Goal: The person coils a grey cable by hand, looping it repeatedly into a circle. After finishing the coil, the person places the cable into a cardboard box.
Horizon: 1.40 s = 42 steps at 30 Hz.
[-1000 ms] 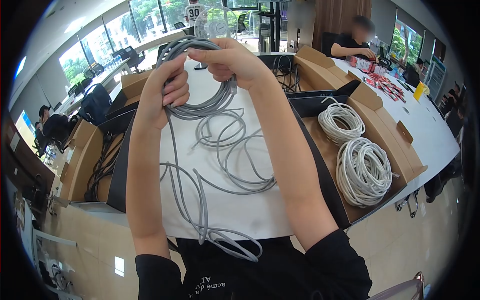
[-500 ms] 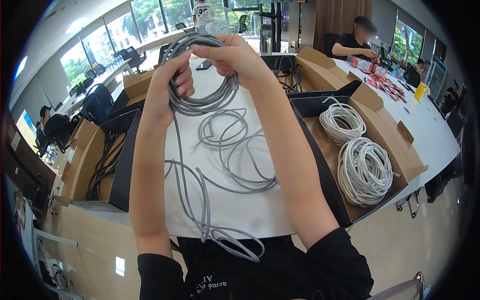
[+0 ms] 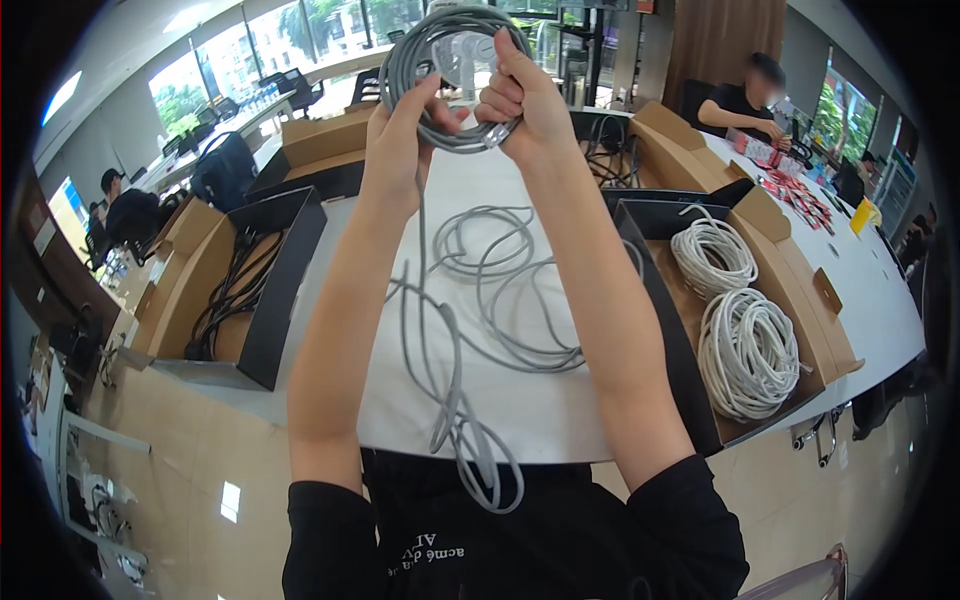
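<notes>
A grey network cable [image 3: 398, 75], wound into a round coil, is held up in front of me over the far part of the table. My left hand [image 3: 405, 125] is closed around the coil's lower left side. On the right side, my right hand [image 3: 522, 100] grips it, thumb pointing up, with a clear plug close to its fingers. From the left hand a length of cable hangs down to the table. Loose grey loops [image 3: 490, 245] lie on the white surface, and some strands [image 3: 487, 475] droop over the near edge.
An open box [image 3: 690, 400] at right holds two coils of white cable [image 3: 748, 352]. At left, another box [image 3: 265, 350] contains black cables [image 3: 235, 290]. More boxes stand farther back. Across the white table [image 3: 868, 300], a person [image 3: 745, 105] sits near red packets [image 3: 800, 200].
Both hands have raised the coil and shifted it to the right in view. The right thumb now points up along the coil. The hanging strands have swung slightly, and the whole view has turned.
</notes>
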Available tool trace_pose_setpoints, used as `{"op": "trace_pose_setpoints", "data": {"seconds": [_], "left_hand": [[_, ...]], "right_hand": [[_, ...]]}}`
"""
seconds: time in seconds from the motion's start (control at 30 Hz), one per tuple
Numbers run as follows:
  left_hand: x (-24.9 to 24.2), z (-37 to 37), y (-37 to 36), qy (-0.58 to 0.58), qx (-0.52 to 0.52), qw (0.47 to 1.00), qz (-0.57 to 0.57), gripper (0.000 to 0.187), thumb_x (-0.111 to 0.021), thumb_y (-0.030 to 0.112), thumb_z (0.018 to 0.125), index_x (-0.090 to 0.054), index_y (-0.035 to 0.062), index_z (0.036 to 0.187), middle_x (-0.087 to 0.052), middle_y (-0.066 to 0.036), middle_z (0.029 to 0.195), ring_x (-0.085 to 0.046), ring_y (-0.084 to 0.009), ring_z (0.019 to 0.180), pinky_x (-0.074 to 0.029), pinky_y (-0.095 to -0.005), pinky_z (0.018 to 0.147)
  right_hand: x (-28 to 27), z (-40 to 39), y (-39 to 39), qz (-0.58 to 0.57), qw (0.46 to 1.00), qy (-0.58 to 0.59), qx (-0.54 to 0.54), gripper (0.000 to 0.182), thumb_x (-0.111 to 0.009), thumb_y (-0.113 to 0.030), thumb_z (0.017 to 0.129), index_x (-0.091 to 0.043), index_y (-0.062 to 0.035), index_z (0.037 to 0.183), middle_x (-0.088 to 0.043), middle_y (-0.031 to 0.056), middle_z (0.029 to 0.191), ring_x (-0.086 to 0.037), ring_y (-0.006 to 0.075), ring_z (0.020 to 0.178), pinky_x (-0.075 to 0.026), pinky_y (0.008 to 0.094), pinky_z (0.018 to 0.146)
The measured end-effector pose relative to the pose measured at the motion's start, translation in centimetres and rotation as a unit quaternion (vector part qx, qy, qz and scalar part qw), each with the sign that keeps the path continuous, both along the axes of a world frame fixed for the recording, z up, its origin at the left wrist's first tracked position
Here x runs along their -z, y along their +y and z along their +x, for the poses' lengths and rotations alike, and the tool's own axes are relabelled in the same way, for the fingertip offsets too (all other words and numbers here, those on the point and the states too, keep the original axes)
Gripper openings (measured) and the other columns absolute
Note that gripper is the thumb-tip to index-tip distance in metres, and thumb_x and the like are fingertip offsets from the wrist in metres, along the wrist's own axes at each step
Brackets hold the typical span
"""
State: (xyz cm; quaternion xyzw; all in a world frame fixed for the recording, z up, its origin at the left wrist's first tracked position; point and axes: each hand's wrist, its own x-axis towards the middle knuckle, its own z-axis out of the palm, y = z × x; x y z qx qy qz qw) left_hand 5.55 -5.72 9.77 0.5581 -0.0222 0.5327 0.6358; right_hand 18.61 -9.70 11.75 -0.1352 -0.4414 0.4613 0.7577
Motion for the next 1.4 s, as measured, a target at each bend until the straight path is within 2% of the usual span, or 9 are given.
{"op": "trace_pose_setpoints", "data": {"seconds": [0.27, 0.4, 0.57, 0.7, 0.8, 1.0, 1.13, 1.3, 1.4], "left_hand": [[-0.8, -1.8, 1.2, 0.021, 0.001, 0.999, -0.037, 0.022, -0.054, 0.02, 0.086, -0.043, 0.0122, 0.068, -0.028, 0.007, 0.049, -0.03, -0.0037, 0.041, -0.035, -0.0242, 0.048], [-1.2, -2.2, 0.3, 0.118, -0.053, 0.991, 0.025, 0.025, -0.056, 0.019, 0.084, -0.042, 0.0117, 0.065, -0.028, 0.007, 0.049, -0.027, -0.0034, 0.039, -0.029, -0.0233, 0.043], [-1.4, -2.4, -0.5, 0.17, -0.076, 0.978, 0.098, 0.018, -0.06, 0.019, 0.081, -0.048, 0.0068, 0.076, -0.032, 0.006, 0.051, -0.029, -0.0034, 0.041, -0.028, -0.0215, 0.042], [-1.5, -2.3, -0.6, 0.151, -0.127, 0.972, 0.126, 0.018, -0.06, 0.022, 0.081, -0.053, 0.0055, 0.079, -0.034, 0.005, 0.052, -0.032, -0.0045, 0.042, -0.033, -0.0215, 0.044], [-0.9, -1.4, 0.0, 0.083, -0.191, 0.963, 0.17, 0.036, -0.062, 0.029, 0.08, -0.05, 0.0022, 0.101, -0.053, -0.003, 0.072, -0.052, -0.0093, 0.06, -0.044, -0.0241, 0.059], [1.5, 2.5, -0.5, 0.003, -0.12, 0.95, 0.287, 0.076, -0.06, 0.043, 0.08, -0.021, -0.0024, 0.127, -0.048, -0.015, 0.118, -0.052, -0.0193, 0.102, -0.04, -0.0339, 0.09], [1.4, 2.4, -2.6, 0.037, -0.113, 0.973, 0.199, 0.072, -0.061, 0.023, 0.084, -0.014, -0.0032, 0.132, -0.056, -0.013, 0.108, -0.054, -0.0156, 0.098, -0.042, -0.0289, 0.088], [0.3, 1.0, -0.4, -0.098, -0.021, 0.995, -0.002, 0.028, -0.065, 0.004, 0.076, -0.05, 0.0017, 0.099, -0.062, -0.011, 0.087, -0.06, -0.0155, 0.08, -0.047, -0.0235, 0.068], [-0.5, -0.1, -0.9, -0.11, -0.055, 0.992, -0.006, 0.025, -0.065, 0.004, 0.076, -0.051, 0.0023, 0.097, -0.059, -0.007, 0.078, -0.058, -0.0126, 0.069, -0.046, -0.0237, 0.062]], "right_hand": [[-0.4, 0.1, -1.0, -0.013, 0.97, -0.224, 0.097, 0.027, -0.068, -0.024, 0.075, -0.061, -0.0021, 0.089, -0.063, 0.007, 0.076, -0.061, 0.0139, 0.076, -0.049, 0.0283, 0.069], [-0.8, 1.3, -1.9, 0.001, 0.931, -0.334, 0.146, 0.03, -0.067, -0.026, 0.076, -0.061, 0.0, 0.09, -0.062, 0.0069, 0.076, -0.061, 0.0119, 0.065, -0.051, 0.0228, 0.061], [-0.9, 0.8, -2.9, -0.014, 0.934, -0.338, 0.111, 0.024, -0.068, -0.027, 0.077, -0.062, -0.003, 0.08, -0.048, -0.002, 0.05, -0.041, 0.0041, 0.04, -0.029, 0.0192, 0.037], [-0.8, 0.9, -2.3, 0.024, 0.942, -0.314, 0.115, 0.024, -0.068, -0.026, 0.077, -0.061, -0.0032, 0.075, -0.038, -0.0053, 0.046, -0.029, 0.0032, 0.039, -0.018, 0.0224, 0.038], [-1.2, 1.1, -2.3, 0.037, 0.966, -0.227, 0.115, 0.026, -0.068, -0.027, 0.078, -0.06, -0.0024, 0.075, -0.036, -0.0049, 0.045, -0.03, 0.0041, 0.04, -0.022, 0.0227, 0.04], [-2.0, 2.9, -3.0, 0.055, 0.994, -0.016, 0.089, 0.023, -0.057, -0.028, 0.086, -0.054, -0.0055, 0.08, -0.024, -0.0096, 0.046, -0.021, 0.003, 0.038, -0.019, 0.0199, 0.038], [-1.7, 2.6, -2.0, 0.07, 0.993, -0.022, 0.092, 0.024, -0.062, -0.026, 0.082, -0.055, -0.0026, 0.084, -0.031, -0.0049, 0.046, -0.029, 0.0065, 0.039, -0.025, 0.0229, 0.039], [-0.8, -0.8, -1.1, 0.094, 0.985, -0.079, 0.12, 0.039, -0.06, -0.036, 0.082, -0.055, 0.0019, 0.092, -0.035, -0.0044, 0.05, -0.031, 0.0058, 0.044, -0.027, 0.0225, 0.044], [0.0, -1.2, -0.4, 0.067, 0.99, -0.077, 0.097, 0.04, -0.059, -0.038, 0.082, -0.053, 0.0003, 0.091, -0.04, -0.0023, 0.05, -0.037, 0.0073, 0.046, -0.039, 0.0254, 0.051]]}}
